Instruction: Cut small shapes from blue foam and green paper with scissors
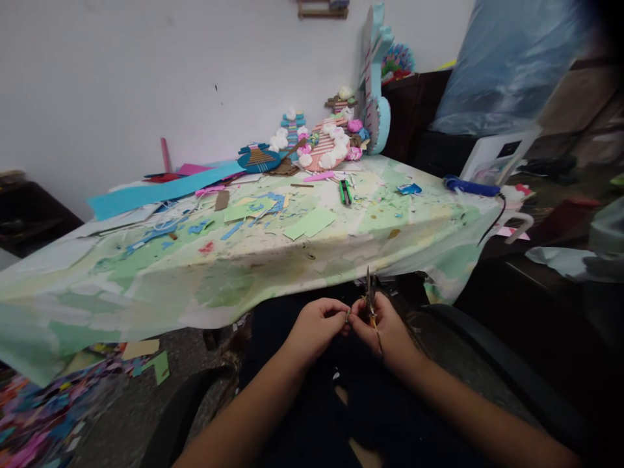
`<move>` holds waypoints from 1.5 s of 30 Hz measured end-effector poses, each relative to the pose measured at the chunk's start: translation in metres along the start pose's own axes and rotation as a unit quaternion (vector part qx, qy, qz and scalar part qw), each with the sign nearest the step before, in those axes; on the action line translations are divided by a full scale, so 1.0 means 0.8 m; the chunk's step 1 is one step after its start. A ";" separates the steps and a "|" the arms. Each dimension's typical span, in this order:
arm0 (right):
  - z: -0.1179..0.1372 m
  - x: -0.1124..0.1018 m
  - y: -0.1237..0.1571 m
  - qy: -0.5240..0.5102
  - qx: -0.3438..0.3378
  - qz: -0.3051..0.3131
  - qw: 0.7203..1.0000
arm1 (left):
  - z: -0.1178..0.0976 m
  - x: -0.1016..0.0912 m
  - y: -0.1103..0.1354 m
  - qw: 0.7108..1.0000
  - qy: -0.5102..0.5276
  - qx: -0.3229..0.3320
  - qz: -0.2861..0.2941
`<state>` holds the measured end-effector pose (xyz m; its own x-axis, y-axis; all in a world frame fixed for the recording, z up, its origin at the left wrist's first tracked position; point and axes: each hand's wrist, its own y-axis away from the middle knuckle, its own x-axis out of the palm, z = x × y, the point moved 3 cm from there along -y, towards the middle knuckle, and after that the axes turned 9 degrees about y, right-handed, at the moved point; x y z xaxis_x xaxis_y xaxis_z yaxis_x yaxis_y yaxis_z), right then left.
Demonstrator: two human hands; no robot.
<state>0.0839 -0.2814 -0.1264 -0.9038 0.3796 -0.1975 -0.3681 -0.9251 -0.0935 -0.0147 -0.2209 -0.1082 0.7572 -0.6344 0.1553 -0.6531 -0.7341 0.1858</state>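
Note:
Over my lap, just in front of the table edge, both hands meet with fingertips almost touching. My left hand (316, 328) is closed in a pinch on a tiny greyish piece (348, 315), too small to name. My right hand (385, 331) has a pair of scissors (371, 302) in its grip, blades pointing up and away from me. Its thumb and forefinger also close at the same tiny piece. On the tablecloth (234, 273) beyond lie light green paper pieces (309, 223) and a green-and-black cutter-like tool (345, 192).
Paper craft figures with white and pink puffs (326, 146) stand by the wall. A long blue strip (166, 192) lies at the left. Toward the right edge rests a blue glue gun (472, 186) with a cord. Colourful paper scraps (53, 409) cover the floor at lower left.

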 end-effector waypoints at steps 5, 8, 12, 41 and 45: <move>-0.008 -0.005 -0.002 0.001 0.021 -0.015 1.000 | 0.005 0.005 -0.001 0.996 0.077 -0.033 0.017; -0.015 -0.009 -0.003 -0.002 0.039 -0.009 0.999 | 0.010 0.003 -0.003 0.998 0.046 -0.027 0.035; -0.019 -0.011 -0.003 0.000 0.047 -0.004 0.999 | 0.012 -0.004 -0.005 0.996 -0.081 0.040 0.025; -0.011 0.001 0.007 0.317 -0.036 0.049 0.947 | 0.014 0.003 0.003 0.971 0.204 0.048 -0.110; -0.016 0.001 0.006 0.328 -0.042 0.031 0.943 | 0.018 0.005 0.003 0.969 0.219 0.045 -0.106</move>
<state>0.0845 -0.2853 -0.1394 -0.5836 0.2759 -0.7638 -0.2757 -0.9520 -0.1332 -0.0130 -0.2288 -0.1209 0.7901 -0.3176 0.5243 -0.4653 -0.8675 0.1757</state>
